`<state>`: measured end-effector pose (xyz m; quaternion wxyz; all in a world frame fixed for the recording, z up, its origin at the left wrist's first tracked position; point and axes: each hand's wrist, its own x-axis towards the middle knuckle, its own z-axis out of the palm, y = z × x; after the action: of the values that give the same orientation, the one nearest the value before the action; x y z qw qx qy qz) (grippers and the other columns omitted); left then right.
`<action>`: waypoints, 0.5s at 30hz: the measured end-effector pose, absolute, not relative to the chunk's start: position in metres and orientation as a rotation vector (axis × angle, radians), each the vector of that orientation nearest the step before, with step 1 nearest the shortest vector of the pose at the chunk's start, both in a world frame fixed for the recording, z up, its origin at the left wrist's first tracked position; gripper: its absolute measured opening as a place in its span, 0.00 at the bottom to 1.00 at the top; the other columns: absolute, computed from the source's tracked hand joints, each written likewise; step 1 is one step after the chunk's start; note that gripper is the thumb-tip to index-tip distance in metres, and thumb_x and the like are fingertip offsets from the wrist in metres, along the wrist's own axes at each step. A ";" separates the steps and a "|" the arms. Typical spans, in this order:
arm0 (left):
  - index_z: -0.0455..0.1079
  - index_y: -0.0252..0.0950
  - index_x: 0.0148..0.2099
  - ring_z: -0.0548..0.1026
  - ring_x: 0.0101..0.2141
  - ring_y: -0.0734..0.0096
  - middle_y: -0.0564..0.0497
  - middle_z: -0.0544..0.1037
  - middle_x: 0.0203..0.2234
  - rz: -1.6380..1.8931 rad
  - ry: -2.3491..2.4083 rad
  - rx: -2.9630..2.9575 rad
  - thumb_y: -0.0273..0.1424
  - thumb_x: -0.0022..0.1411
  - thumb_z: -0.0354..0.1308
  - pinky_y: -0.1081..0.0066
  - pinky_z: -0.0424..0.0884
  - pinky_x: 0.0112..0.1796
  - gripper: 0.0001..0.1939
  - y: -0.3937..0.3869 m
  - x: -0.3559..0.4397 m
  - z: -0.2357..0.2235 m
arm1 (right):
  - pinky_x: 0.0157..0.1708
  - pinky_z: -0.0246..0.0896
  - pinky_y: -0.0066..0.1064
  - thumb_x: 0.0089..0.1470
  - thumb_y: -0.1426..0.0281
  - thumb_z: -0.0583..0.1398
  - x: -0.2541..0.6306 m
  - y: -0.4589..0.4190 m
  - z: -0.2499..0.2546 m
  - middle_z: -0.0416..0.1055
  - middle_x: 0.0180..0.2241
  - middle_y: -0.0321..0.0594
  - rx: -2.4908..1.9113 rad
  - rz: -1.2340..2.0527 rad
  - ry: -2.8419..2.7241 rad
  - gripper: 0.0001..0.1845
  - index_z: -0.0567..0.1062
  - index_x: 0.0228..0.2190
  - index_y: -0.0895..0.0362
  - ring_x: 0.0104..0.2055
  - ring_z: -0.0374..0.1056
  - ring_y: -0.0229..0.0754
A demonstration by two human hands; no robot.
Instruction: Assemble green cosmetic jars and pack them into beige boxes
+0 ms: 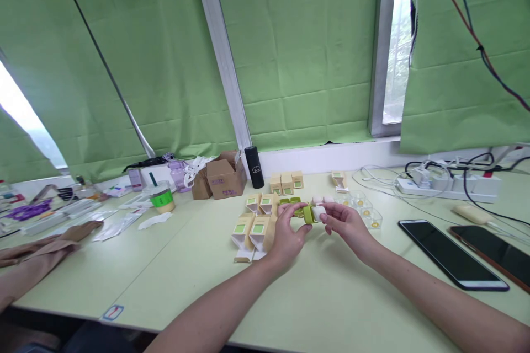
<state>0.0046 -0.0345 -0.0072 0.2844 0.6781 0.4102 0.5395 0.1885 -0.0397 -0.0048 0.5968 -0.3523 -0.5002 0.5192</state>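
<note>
Over the table, my left hand (286,234) is closed around a small olive-green square piece (308,214), gripping it between thumb and fingers. A small white piece (318,213) meets its right side, and my right hand (348,227) pinches it with the fingertips. Whether the two are joined cannot be made out. Behind my hands lie similar green pieces (289,199) and pale pink-white pieces (323,199). Clear plastic cups with yellow centres (374,220) stand beyond my right hand. Left of my left hand are several small cream boxes (244,227) with open flaps.
More cream boxes (286,182) stand at the back, near a black bottle (254,167) and a cardboard carton (226,177). A lidded drink cup (161,197) is on the left. Two phones (449,251) and a power strip with cables (451,186) occupy the right.
</note>
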 end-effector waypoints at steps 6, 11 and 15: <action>0.79 0.46 0.51 0.71 0.51 0.58 0.47 0.70 0.48 1.451 1.099 1.811 0.19 0.51 0.68 0.54 0.68 0.57 0.26 -0.036 0.005 -0.006 | 0.27 0.65 0.35 0.39 0.53 0.76 0.188 -0.040 -0.004 0.79 0.30 0.40 -0.829 1.164 -1.215 0.24 0.85 0.35 0.55 0.26 0.65 0.39; 0.79 0.47 0.52 0.70 0.52 0.58 0.48 0.71 0.49 1.457 1.068 1.820 0.18 0.50 0.67 0.53 0.66 0.59 0.28 -0.036 0.005 -0.007 | 0.28 0.67 0.38 0.40 0.52 0.75 0.189 -0.040 -0.005 0.79 0.30 0.41 -0.821 1.154 -1.249 0.23 0.86 0.35 0.55 0.27 0.68 0.42; 0.79 0.46 0.51 0.70 0.53 0.58 0.48 0.71 0.49 1.449 1.068 1.838 0.18 0.50 0.68 0.54 0.65 0.59 0.27 -0.036 0.005 -0.008 | 0.29 0.68 0.39 0.41 0.52 0.75 0.190 -0.039 -0.005 0.81 0.31 0.42 -0.829 1.165 -1.260 0.23 0.87 0.34 0.55 0.28 0.69 0.43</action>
<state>0.0049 -0.0358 -0.0079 0.2806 0.6857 0.3984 0.5407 0.1898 -0.0394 -0.0051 0.5794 -0.3545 -0.5390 0.4982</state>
